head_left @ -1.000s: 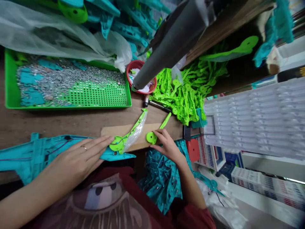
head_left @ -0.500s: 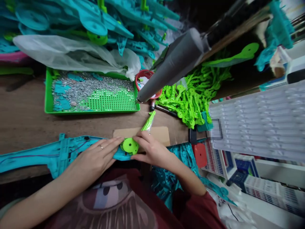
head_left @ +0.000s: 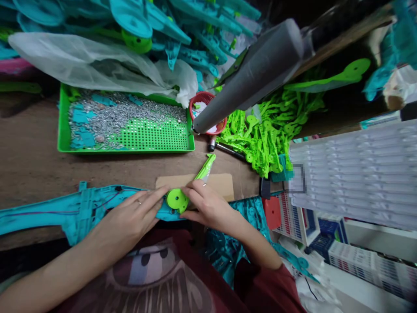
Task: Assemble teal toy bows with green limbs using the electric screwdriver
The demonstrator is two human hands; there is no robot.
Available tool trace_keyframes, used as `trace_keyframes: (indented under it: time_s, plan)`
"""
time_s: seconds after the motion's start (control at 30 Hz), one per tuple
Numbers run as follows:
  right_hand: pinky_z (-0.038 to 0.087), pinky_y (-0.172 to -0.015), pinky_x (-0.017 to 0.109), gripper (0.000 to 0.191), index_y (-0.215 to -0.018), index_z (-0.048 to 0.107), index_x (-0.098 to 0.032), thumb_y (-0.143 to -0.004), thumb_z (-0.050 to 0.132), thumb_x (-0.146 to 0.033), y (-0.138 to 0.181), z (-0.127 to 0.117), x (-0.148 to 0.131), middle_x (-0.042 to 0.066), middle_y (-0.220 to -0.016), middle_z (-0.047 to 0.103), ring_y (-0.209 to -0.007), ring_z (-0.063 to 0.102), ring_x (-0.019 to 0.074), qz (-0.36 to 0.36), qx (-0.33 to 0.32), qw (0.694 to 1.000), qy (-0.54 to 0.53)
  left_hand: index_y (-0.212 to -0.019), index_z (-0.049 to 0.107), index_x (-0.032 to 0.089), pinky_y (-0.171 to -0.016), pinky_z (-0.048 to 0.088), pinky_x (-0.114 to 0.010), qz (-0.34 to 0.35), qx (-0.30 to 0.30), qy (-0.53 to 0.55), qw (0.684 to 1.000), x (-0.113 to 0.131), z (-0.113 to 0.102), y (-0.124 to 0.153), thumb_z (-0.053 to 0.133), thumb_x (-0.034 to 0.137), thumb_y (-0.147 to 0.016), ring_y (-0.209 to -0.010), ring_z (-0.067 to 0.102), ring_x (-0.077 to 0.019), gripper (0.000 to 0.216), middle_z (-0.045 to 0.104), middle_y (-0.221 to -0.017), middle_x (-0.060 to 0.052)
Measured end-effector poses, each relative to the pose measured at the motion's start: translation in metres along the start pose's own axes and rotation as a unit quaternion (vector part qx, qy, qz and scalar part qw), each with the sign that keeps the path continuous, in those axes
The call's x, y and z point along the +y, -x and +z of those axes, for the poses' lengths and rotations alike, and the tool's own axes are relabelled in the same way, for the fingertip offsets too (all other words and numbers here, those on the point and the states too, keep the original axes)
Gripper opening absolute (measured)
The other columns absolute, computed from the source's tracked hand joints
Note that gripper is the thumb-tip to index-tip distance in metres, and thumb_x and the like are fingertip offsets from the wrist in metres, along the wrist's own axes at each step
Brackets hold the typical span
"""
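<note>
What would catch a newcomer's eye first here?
Probably the bright green tray, strewn with small metal pieces, on the wooden table left of the red basket. Right of that basket spreads a heap of lime-green parts. Closest to the person, the right hand holds a round-ended lime-green piece over a long turquoise part, where the left hand rests.

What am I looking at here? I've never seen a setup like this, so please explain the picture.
There is no robot: these are a person's two bare hands, seen by a camera worn on their head, looking forward and down. The left hand lies flat over a teal shell. The right hand holds a green part by its round end, at the shell's right end. On the table are some cardboard, a green tray of small metal pieces, a red basket and a green heap. A grey tool slants over the basket.
</note>
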State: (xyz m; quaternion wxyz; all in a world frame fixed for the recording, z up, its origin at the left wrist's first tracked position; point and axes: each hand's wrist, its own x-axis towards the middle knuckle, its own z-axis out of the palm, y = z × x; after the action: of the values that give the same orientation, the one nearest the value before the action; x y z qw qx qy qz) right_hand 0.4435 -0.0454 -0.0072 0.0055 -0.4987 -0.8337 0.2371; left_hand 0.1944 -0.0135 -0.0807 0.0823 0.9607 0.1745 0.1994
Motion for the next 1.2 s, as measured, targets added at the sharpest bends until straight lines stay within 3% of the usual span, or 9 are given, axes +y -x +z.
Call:
trace_keyframes:
  time_s: [0.2, 0.3, 0.43, 0.5, 0.6, 0.77, 0.9, 1.07, 1.2]
  plan:
    - [0.056, -0.101, 0.043, 0.056, -0.132, 0.055, -0.013, -0.090, 0.069, -0.047, 0.002, -0.008, 0.001, 0.016, -0.126, 0.059, -0.117, 0.060, 0.0284, -0.004, 0.004, 1.000, -0.030, -0.113, 0.075, 0.013, -0.103, 0.046, -0.049, -0.014, 0.000, 0.007, 1.000, 0.004, -0.001, 0.000, 0.037, 0.008, -0.096, -0.132, 0.056, -0.0330, 0.042, 0.054, -0.151, -0.013]
    - [0.061, -0.085, 0.038, 0.044, -0.122, 0.061, -0.016, -0.092, 0.065, -0.049, 0.006, -0.005, 0.020, 0.013, -0.119, 0.063, -0.097, 0.067, 0.0210, 0.140, 0.168, 0.969, -0.112, -0.114, 0.076, 0.013, -0.102, 0.047, -0.049, 0.000, 0.001, -0.020, 1.000, 0.006, -0.004, 0.000, 0.036, 0.005, -0.093, -0.131, 0.057, -0.0340, 0.046, 0.056, -0.149, -0.013]
    - [0.050, -0.044, 0.025, 0.057, -0.129, 0.051, -0.017, -0.084, 0.068, -0.048, -0.004, 0.006, 0.053, 0.010, -0.115, 0.065, -0.055, 0.060, 0.0088, 0.366, 0.341, 0.770, -0.397, -0.116, 0.075, 0.008, -0.101, 0.048, -0.049, 0.015, 0.004, -0.056, 0.998, 0.007, -0.008, -0.001, 0.033, 0.003, -0.092, -0.128, 0.058, -0.0348, 0.049, 0.060, -0.145, -0.015]
    - [0.045, -0.039, 0.021, 0.059, -0.122, 0.052, -0.018, -0.077, 0.073, -0.049, -0.014, 0.007, 0.062, 0.005, -0.105, 0.066, -0.050, 0.056, 0.0065, 0.367, 0.333, 0.679, -0.542, -0.115, 0.075, 0.008, -0.101, 0.048, -0.049, 0.016, 0.008, -0.065, 0.998, 0.007, -0.009, -0.002, 0.032, 0.002, -0.092, -0.127, 0.059, -0.0353, 0.050, 0.061, -0.143, -0.015]
    - [0.034, -0.036, 0.015, 0.042, -0.091, 0.057, -0.019, -0.071, 0.079, -0.048, -0.025, 0.000, 0.066, -0.006, -0.070, 0.056, -0.044, 0.043, 0.0028, 0.331, 0.291, 0.620, -0.650, -0.115, 0.076, 0.009, -0.103, 0.046, -0.050, 0.022, 0.011, -0.065, 0.998, 0.007, -0.007, -0.002, 0.032, 0.002, -0.092, -0.127, 0.059, -0.0355, 0.050, 0.063, -0.141, -0.015]
    - [0.021, -0.034, 0.014, 0.044, -0.075, 0.061, -0.015, -0.061, 0.088, -0.046, -0.030, -0.002, 0.066, -0.011, -0.048, 0.042, -0.039, 0.029, 0.0012, 0.299, 0.246, 0.614, -0.688, -0.112, 0.076, 0.009, -0.109, 0.040, -0.048, 0.027, 0.019, -0.033, 0.999, 0.005, -0.011, 0.001, 0.033, 0.002, -0.094, -0.128, 0.059, -0.0330, 0.047, 0.063, -0.141, -0.015]
    - [0.021, -0.032, 0.015, 0.045, -0.075, 0.065, -0.014, -0.058, 0.089, -0.049, -0.031, 0.006, 0.073, -0.012, -0.042, 0.041, -0.035, 0.028, 0.0016, 0.271, 0.243, 0.626, -0.690, -0.112, 0.075, 0.018, -0.112, 0.039, -0.045, -0.026, 0.026, 0.060, 0.998, -0.003, -0.029, -0.024, 0.041, 0.029, -0.104, -0.124, 0.062, -0.0273, 0.036, 0.072, -0.127, -0.008]
    - [0.023, -0.032, 0.015, 0.045, -0.082, 0.068, -0.015, -0.061, 0.086, -0.051, -0.033, 0.011, 0.078, -0.013, -0.039, 0.038, -0.033, 0.027, 0.0020, 0.248, 0.253, 0.640, -0.682, -0.125, 0.067, 0.015, -0.086, 0.055, -0.043, -0.216, -0.151, 0.210, 0.941, -0.015, -0.030, -0.088, 0.055, 0.052, -0.095, -0.105, 0.071, -0.0315, 0.049, 0.072, -0.123, -0.015]
    - [0.025, -0.031, 0.014, 0.041, -0.076, 0.065, -0.017, -0.063, 0.084, -0.051, -0.034, 0.016, 0.076, -0.014, -0.038, 0.035, -0.032, 0.026, 0.0017, 0.239, 0.273, 0.640, -0.677, -0.110, 0.074, 0.021, -0.085, 0.053, -0.035, -0.233, -0.230, 0.339, 0.882, -0.021, -0.009, -0.114, 0.056, 0.044, -0.092, -0.099, 0.072, -0.0276, 0.034, 0.077, -0.107, -0.010]
